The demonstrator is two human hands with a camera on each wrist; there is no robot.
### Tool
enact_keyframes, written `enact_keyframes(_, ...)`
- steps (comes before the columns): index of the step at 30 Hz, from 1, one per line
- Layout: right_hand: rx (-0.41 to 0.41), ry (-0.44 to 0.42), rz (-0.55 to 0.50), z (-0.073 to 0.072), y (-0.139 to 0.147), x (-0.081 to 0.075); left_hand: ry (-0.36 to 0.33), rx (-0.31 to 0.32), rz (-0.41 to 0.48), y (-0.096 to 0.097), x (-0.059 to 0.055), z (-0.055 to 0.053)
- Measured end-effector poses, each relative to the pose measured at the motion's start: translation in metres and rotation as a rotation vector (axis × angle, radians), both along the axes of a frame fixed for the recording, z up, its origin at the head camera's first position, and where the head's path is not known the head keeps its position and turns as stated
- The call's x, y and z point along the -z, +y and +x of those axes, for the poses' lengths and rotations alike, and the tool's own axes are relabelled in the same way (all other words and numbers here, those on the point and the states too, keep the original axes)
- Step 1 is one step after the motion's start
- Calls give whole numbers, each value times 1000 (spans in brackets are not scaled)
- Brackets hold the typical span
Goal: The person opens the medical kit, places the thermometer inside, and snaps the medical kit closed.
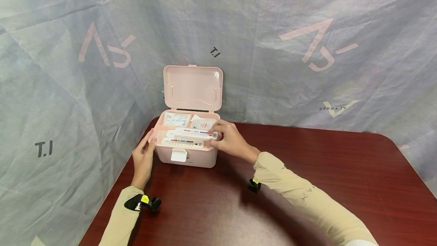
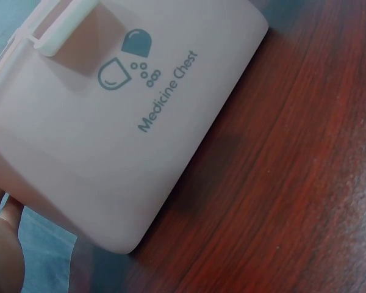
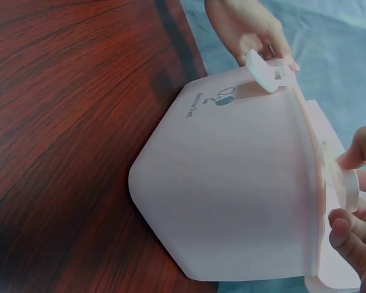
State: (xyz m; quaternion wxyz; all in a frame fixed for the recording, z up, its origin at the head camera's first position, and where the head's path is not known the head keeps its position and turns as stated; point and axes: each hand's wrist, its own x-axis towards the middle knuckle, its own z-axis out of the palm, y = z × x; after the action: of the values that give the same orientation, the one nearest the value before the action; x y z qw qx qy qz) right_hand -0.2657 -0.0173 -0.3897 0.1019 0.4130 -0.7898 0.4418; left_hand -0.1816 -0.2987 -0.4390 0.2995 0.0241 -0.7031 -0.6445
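Note:
A pink medicine chest (image 1: 187,159) stands on the table with its lid (image 1: 193,86) raised. My left hand (image 1: 142,159) holds the chest's left rim near the front corner; in the left wrist view only part of that hand (image 2: 3,244) shows. Inside the tray lie two white strip thermometers with coloured bands. My right hand (image 1: 231,137) pinches the right end of the rear thermometer (image 1: 191,133), which sits slightly raised over the tray. The front thermometer (image 1: 182,142) lies along the tray's front edge. In the right wrist view, the held thermometer's rounded end (image 3: 351,190) shows between the fingers.
A packet marked Surgical (image 1: 177,118) and a white sachet (image 1: 203,122) fill the tray's back compartments. The white latch (image 1: 179,155) hangs at the chest's front. Dark red wooden table (image 1: 307,155) extends right, with grey printed cloth (image 1: 249,48) behind and at the left.

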Motion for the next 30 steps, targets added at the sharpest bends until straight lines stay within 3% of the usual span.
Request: enact_keyframes(30,0,13,77,-6,-23,-3,6,-10,-4,1,0,1)
